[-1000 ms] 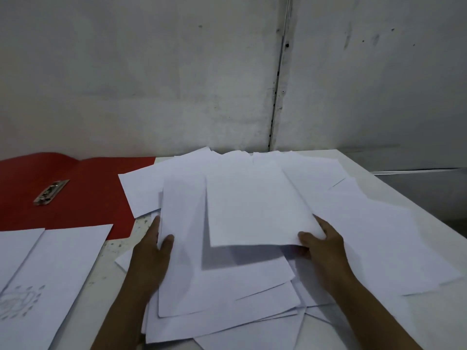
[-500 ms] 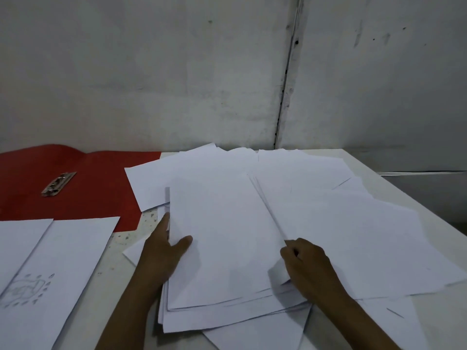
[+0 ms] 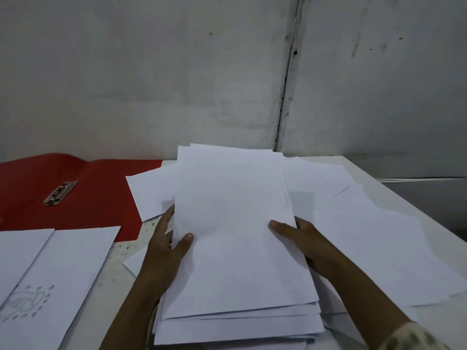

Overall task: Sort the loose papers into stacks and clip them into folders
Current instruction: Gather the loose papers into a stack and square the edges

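Grasping the white paper stack (image 3: 235,248), left hand (image 3: 165,248) at nine o'clock, right hand (image 3: 307,245) at three.

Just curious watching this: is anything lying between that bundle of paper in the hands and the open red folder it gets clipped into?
Nothing solid. Between the held stack and the red folder, one loose sheet overlaps the folder's right edge; its metal clip lies uncovered.

Light: dim and cool, evenly spread.
Shadows: soft ones are cast beneath the fingers (image 3: 185,239).
Focus: slightly soft throughout.
Edges: wide-angle bending is seen.
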{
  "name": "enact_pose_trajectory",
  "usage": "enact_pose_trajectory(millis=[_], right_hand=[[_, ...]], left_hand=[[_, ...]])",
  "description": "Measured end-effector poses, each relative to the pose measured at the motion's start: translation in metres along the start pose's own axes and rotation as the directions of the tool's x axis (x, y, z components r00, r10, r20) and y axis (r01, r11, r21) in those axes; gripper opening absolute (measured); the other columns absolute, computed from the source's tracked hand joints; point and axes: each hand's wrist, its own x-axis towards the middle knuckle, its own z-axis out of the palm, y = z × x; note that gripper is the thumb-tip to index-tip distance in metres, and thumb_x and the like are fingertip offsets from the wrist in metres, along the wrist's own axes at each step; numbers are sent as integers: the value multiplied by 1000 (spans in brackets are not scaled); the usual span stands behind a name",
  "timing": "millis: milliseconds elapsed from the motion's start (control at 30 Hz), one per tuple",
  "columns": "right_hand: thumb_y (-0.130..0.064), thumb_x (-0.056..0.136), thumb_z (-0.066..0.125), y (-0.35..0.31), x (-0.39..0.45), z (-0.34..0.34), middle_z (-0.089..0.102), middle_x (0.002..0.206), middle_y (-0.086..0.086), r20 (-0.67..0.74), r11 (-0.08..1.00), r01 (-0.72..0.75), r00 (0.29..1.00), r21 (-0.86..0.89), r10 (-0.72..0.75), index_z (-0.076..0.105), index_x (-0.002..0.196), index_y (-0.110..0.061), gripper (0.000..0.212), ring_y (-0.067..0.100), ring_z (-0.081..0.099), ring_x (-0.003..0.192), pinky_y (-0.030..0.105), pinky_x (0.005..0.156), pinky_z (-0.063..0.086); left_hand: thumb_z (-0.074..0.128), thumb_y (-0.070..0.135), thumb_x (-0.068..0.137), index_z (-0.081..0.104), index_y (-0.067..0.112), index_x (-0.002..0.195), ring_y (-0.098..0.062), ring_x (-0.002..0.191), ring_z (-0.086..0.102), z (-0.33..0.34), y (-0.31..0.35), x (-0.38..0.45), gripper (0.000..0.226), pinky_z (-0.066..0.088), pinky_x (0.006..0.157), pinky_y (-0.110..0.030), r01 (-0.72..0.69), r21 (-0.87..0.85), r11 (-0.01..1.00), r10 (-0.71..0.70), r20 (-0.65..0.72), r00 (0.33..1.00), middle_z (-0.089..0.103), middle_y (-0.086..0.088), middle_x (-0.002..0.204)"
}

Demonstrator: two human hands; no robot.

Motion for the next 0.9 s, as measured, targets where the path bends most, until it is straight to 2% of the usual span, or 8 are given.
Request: enact_pose_trajectory(millis=[67, 200, 300, 433, 567, 733, 800, 900], right_hand=[[-21, 84, 66, 2, 0, 1, 69, 108, 6, 13, 1000, 14, 1000, 20, -14, 60, 118, -7, 38, 23, 65, 100, 36, 95, 49], [-10, 87, 62, 12, 1, -3, 69, 101, 5, -77, 998, 64, 995, -14, -65, 62, 110, -10, 23, 21, 64, 95, 33, 87, 50], [-7, 88, 60, 14, 5, -11, 66, 94, 2, -158, 997, 77, 985, 10, -75, 59, 106, -14, 19, 15, 61, 83, 28, 76, 47], [-5, 87, 60, 21, 12, -28, 65, 98, 9, -257, 998, 48, 966, 45, -34, 60, 109, -8, 22, 28, 60, 91, 38, 92, 45], [-4, 87, 59, 22, 18, -32, 61, 88, 5, -280, 998, 31, 960, 63, -12, 57, 105, -9, 19, 29, 57, 91, 37, 91, 43], [-1, 88, 57, 22, 19, -31, 58, 76, 2, -272, 996, 45, 962, 72, -24, 58, 91, -9, 9, 19, 54, 73, 36, 87, 42], [-1, 88, 57, 22, 20, -30, 59, 78, 0, -275, 995, 58, 961, 80, -33, 57, 98, -10, 13, 16, 54, 72, 34, 85, 41], [-2, 88, 57, 22, 20, -31, 58, 81, -3, -286, 992, 82, 957, 96, -51, 54, 104, -13, 20, 14, 53, 74, 31, 83, 38]], left_hand=[[53, 8, 89, 25, 23, 144, -12, 117, 42, 5, 1, -1, 63, 34, 100, -29, -26, 37, 999, 26, 7, 1000, 35, 16, 127], [45, 22, 94, 23, 24, 145, -8, 124, 38, 16, -1, 0, 55, 29, 102, -21, -28, 171, 985, 22, 37, 999, 36, 13, 134], [40, 32, 96, 37, 26, 140, -8, 91, 52, 11, -5, 14, 45, 43, 76, -19, -38, 363, 931, 39, 2, 999, 58, 2, 116], [37, 36, 95, 56, 26, 123, -21, 119, 49, -5, -17, 48, 35, 33, 99, -36, -100, 808, 580, 161, 6, 987, 53, 1, 134], [16, 39, 86, 55, 27, 125, -25, 139, 24, -7, -17, 70, 57, 23, 107, -41, -105, 964, 246, 67, 91, 994, 30, -2, 152], [21, 34, 99, 37, 27, 139, -25, 145, 6, -3, -25, 91, 44, 13, 114, -47, -77, 990, 119, -28, 81, 996, 7, -4, 158], [22, 33, 98, 44, 21, 135, -26, 144, 13, -3, -26, 96, 46, 16, 112, -51, -77, 993, 94, -11, 79, 997, 18, -6, 156], [57, 27, 87, 67, 13, 109, -26, 127, 48, -2, -19, 96, 28, 34, 104, -56, -128, 991, 34, 161, 121, 979, 61, -5, 126]])
